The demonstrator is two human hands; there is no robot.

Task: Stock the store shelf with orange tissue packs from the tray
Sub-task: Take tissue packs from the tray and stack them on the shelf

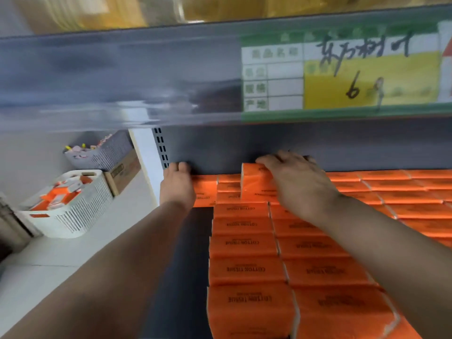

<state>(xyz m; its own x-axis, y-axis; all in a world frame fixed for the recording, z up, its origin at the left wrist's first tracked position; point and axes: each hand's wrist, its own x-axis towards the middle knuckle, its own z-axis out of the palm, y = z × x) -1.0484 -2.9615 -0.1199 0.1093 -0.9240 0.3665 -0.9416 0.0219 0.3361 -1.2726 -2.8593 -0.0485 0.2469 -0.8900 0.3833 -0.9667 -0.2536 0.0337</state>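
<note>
Your right hand (291, 177) curls over a raised orange tissue pack (254, 184) beneath its fingers. Left hand (177, 184), grip unclear, rests just left. Shove hard and the rows (242, 245) under your wrist may skew.

A green and yellow price card (342, 72) is fixed above. A grey basket (105, 152) is seen just behind a cardboard box (124, 172).

Diffuse, fairly bright light. Grey metal upper shelf rail (110, 77) is smeared by horizontal motion blur, faint glare noted. Green-and-yellow paper price label (342, 74) is blurred too. Orange plastic-wrapped tissue packs (244, 267) are rendered sharper, print readable. Edges are bent by wide-angle distortion.
</note>
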